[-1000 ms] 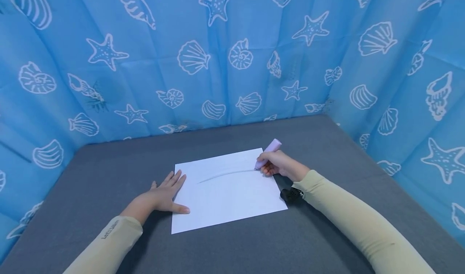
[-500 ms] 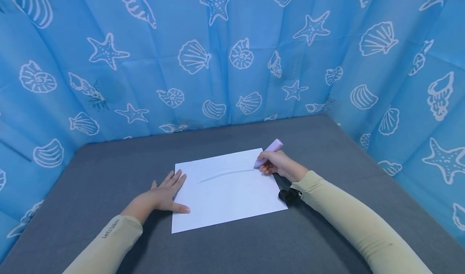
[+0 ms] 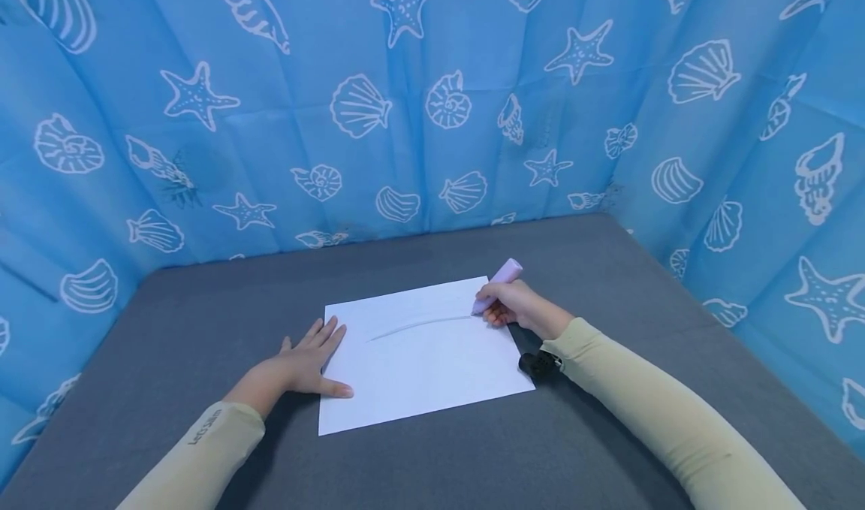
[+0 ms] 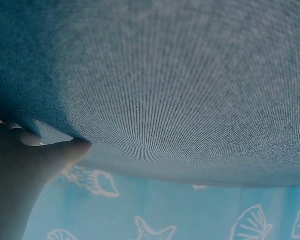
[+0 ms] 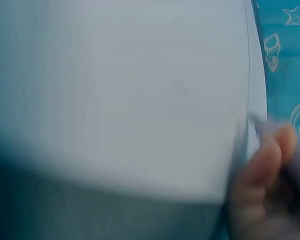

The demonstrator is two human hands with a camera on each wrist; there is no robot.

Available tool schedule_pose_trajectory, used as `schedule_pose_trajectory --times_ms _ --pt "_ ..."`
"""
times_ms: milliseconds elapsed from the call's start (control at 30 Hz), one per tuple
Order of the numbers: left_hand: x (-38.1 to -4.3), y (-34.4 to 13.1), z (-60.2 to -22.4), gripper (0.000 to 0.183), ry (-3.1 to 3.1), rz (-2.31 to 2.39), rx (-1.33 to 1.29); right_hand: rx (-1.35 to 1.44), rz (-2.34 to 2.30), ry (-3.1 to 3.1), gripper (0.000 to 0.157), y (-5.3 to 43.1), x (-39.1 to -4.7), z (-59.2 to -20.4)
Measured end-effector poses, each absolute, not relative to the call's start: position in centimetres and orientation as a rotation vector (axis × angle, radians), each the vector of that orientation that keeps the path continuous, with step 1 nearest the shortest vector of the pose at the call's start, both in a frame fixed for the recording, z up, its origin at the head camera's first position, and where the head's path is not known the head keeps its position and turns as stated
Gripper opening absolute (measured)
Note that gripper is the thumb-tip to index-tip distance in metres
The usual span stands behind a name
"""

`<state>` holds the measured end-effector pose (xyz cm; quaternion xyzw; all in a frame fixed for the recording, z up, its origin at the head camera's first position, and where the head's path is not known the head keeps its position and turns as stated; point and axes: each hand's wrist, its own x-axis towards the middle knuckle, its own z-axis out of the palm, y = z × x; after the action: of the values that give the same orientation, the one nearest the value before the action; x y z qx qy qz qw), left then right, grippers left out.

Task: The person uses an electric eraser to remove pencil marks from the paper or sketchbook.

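Note:
A white sheet of paper [image 3: 426, 375] lies on the grey table, bearing a thin curved line [image 3: 419, 324] across its upper half. My right hand [image 3: 516, 302] pinches a thick lilac pen [image 3: 505, 273], tilted, its tip at the right end of that line. In the right wrist view the fingers [image 5: 267, 162] and the pen's tip [image 5: 254, 118] are blurred. My left hand [image 3: 307, 363] rests spread over the paper's left edge, thumb and fingers straight. The left wrist view shows part of this hand [image 4: 20, 165] on the cloth.
Grey cloth covers the table [image 3: 405, 465]. Behind it and along its right side hangs a blue curtain [image 3: 405, 149] with white shells and starfish. A small black device [image 3: 538, 365] sits at my right wrist, beside the paper's right edge.
The pen and right hand have shifted only very slightly near the line's right end. My left hand and the paper look unchanged.

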<state>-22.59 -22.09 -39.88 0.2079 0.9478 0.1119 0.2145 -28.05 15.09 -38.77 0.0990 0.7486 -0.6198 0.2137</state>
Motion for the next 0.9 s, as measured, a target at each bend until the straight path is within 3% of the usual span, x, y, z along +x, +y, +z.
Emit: schedule_pose_trajectory --times_ms 900 --pt "-22.58 -21.95 -39.94 0.116 2.633 0.303 0.578 0.336 -1.739 2.063 0.021 14.75 -28.19 -38.97"
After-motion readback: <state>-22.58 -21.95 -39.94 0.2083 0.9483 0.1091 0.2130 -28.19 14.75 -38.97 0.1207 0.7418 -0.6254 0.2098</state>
